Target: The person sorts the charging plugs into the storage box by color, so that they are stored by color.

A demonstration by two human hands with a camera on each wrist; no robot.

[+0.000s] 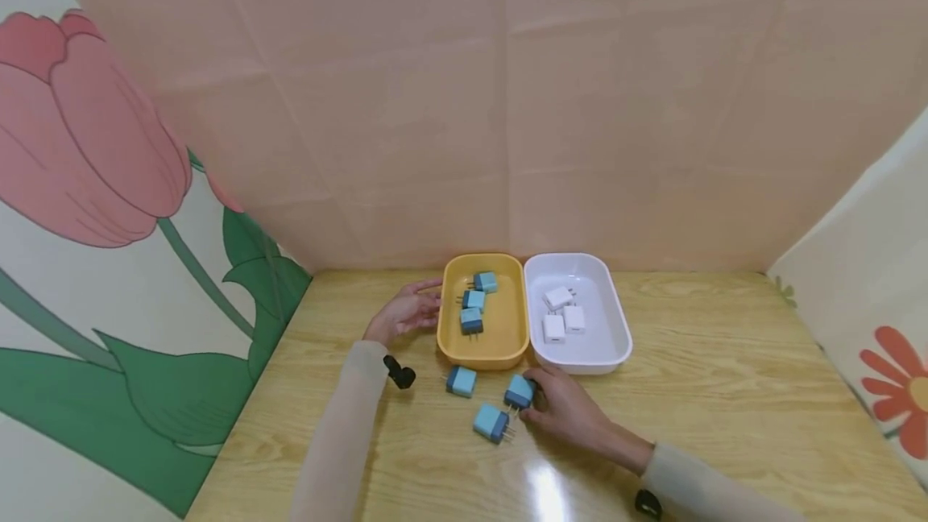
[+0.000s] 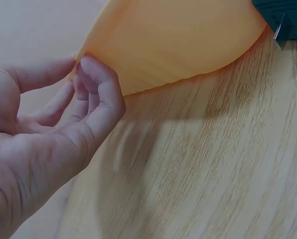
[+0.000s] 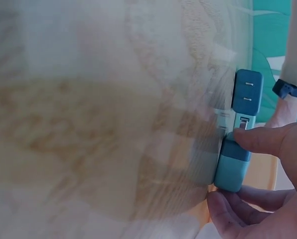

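Note:
My right hand (image 1: 569,413) pinches a two-tone blue plug charger (image 1: 519,391) between thumb and fingers, at the table just in front of the trays. In the right wrist view the thumb lies on one end of that charger (image 3: 232,167) and fingers on the other. Two more blue chargers lie close by: one (image 1: 491,423) nearer me, another (image 1: 461,381) to the left. At the yellow tray's (image 1: 513,321) left side, my left hand (image 1: 406,315) pinches the rim with curled fingers, as the left wrist view shows. Three blue chargers (image 1: 474,301) lie inside that tray.
Right beside the yellow tray stands a white tray (image 1: 605,337) with three white chargers (image 1: 573,319) in it. Both trays stand at the back of the wooden table (image 1: 725,361), before a pinkish cloth backdrop (image 1: 565,103). Flower-patterned panels border the left and right sides.

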